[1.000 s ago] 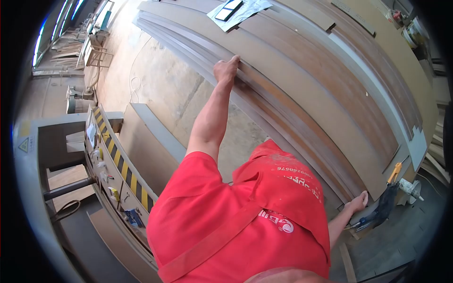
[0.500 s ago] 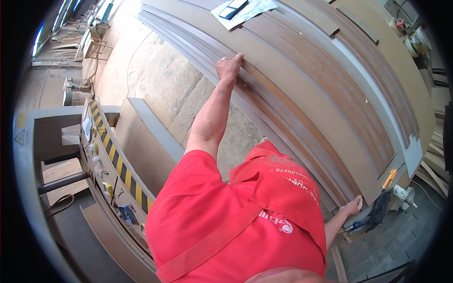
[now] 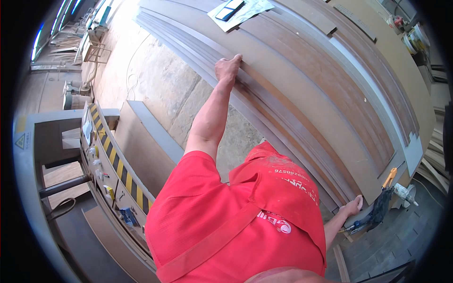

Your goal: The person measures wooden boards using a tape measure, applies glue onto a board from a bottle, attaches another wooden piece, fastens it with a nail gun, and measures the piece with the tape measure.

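Note:
A long, tan wooden board point(image 3: 311, 104) lies across the stack in front of me. My left hand point(image 3: 228, 69) is closed on its near long edge, thumb on top, the other fingers partly hidden. Farther right, my right hand point(image 3: 353, 206) holds the board's right end near the corner, its fingers mostly out of sight. Below the board's near edge, several long, narrow strips point(image 3: 188, 52) run side by side. On the panels beyond rest a phone point(image 3: 230, 9) and a sheet of paper point(image 3: 252, 10).
An orange-handled tool point(image 3: 390, 178) and a dark cloth point(image 3: 380, 207) sit by the right corner. At left stands a machine with a yellow-black striped edge point(image 3: 120, 167). A panel point(image 3: 141, 137) leans beside it. Scrap wood point(image 3: 432, 165) is piled at far right.
Both hands keep their hold on the board. The view has shifted slightly, and the boards, phone and paper appear a little farther left.

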`<state>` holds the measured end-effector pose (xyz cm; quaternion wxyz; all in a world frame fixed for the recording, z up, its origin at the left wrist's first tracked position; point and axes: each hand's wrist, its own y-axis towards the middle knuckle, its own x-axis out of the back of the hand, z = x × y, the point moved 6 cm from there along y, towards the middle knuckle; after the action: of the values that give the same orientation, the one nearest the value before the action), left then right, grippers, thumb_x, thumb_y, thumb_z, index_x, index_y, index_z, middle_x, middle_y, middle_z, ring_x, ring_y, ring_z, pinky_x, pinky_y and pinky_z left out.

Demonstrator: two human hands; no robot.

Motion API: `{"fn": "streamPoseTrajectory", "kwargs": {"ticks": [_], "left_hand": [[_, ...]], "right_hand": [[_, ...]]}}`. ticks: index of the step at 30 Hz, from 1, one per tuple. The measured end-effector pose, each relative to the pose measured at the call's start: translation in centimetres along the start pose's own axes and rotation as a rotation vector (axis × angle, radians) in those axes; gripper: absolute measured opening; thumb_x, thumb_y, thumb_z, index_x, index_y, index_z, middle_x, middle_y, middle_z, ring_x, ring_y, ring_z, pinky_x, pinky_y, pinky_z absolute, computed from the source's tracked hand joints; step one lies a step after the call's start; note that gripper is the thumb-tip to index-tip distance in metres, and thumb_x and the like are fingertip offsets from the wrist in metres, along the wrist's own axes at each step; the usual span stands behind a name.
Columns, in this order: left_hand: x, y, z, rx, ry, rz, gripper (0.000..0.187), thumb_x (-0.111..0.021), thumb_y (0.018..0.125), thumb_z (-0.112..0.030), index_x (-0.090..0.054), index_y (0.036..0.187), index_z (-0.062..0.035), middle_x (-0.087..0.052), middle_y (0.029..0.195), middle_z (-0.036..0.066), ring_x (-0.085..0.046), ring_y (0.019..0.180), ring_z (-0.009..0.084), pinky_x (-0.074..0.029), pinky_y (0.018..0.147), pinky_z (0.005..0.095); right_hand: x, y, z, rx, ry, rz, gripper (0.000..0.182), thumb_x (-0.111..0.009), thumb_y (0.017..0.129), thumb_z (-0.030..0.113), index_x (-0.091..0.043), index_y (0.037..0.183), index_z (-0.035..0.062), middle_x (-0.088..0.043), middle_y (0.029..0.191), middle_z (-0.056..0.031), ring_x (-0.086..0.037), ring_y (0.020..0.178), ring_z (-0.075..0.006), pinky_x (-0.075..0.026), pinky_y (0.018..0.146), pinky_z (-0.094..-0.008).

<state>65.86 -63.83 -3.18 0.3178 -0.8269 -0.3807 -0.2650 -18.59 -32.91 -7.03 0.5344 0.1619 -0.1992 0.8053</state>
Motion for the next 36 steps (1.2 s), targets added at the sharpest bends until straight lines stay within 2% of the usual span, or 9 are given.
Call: {"fn": "streamPoseTrajectory", "kwargs": {"ticks": [16,27,35,36], "left_hand": [[-0.2,-0.2,-0.5,-0.009,-0.008,0.001,0.061,-0.086,0.076,-0.055,-0.082,0.100,0.0011,-0.081,0.105,0.020,-0.077,0.104,0.0340,-0.058,0.096,0.0447],[-0.6,0.5,-0.3,-0.014,0.106,0.085,0.064,-0.084,0.080,-0.058,-0.082,0.103,0.0012,-0.082,0.102,0.020,-0.078,0.100,0.0339,-0.058,0.093,0.0448],[-0.9,1.2,-1.0,-0.075,0.214,0.120,0.068,-0.083,0.079,-0.058,-0.083,0.103,0.0049,-0.081,0.108,0.025,-0.078,0.103,0.0375,-0.058,0.095,0.0455],[-0.9,1.2,-1.1,-0.084,0.253,0.117,0.068,-0.083,0.081,-0.060,-0.083,0.101,0.0052,-0.081,0.104,0.024,-0.078,0.100,0.0368,-0.058,0.093,0.0452]], "right_hand": [[0.2,0.3,-0.3,0.015,0.007,0.006,0.041,-0.069,0.109,0.017,-0.068,0.140,-0.0101,-0.072,0.141,-0.0224,-0.067,0.129,-0.0293,-0.050,0.116,-0.0391],[0.2,0.8,-1.2,0.019,0.056,0.013,0.044,-0.072,0.108,0.019,-0.067,0.140,-0.0102,-0.072,0.138,-0.0202,-0.066,0.126,-0.0272,-0.050,0.113,-0.0383],[0.1,0.4,-1.1,0.012,0.080,0.028,0.047,-0.072,0.108,0.020,-0.064,0.143,-0.0110,-0.069,0.143,-0.0215,-0.064,0.131,-0.0280,-0.048,0.116,-0.0386],[0.1,0.3,-1.0,0.014,0.081,0.030,0.047,-0.072,0.108,0.019,-0.064,0.143,-0.0112,-0.069,0.143,-0.0217,-0.064,0.131,-0.0281,-0.048,0.116,-0.0386]]}}
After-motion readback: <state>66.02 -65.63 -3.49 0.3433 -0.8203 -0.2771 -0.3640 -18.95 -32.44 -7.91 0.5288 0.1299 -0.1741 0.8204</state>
